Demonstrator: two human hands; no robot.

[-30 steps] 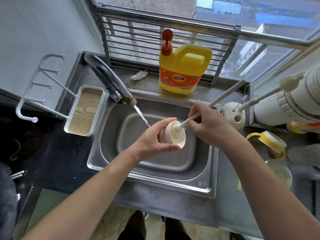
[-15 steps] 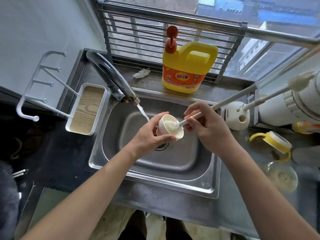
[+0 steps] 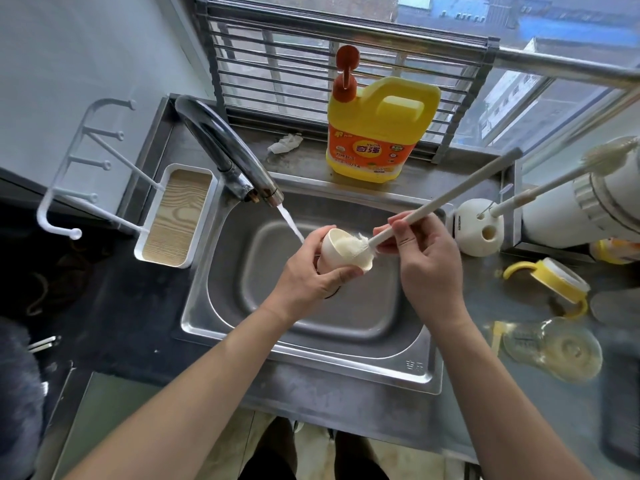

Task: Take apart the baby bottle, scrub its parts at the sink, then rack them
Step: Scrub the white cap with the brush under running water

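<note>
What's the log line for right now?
scrub | left hand grips cap | right hand grips brush, bristles inside cap | tap running

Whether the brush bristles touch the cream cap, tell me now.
Touching. The head view shows the brush bristles pushed into the mouth of the cream cap, against its inner wall.

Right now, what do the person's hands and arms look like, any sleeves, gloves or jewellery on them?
The left hand and right hand are bare: no gloves, rings, watch or bracelet show. The left forearm and right forearm are uncovered too, with no sleeve in view up to the picture's edge, and no markings visible.
</note>
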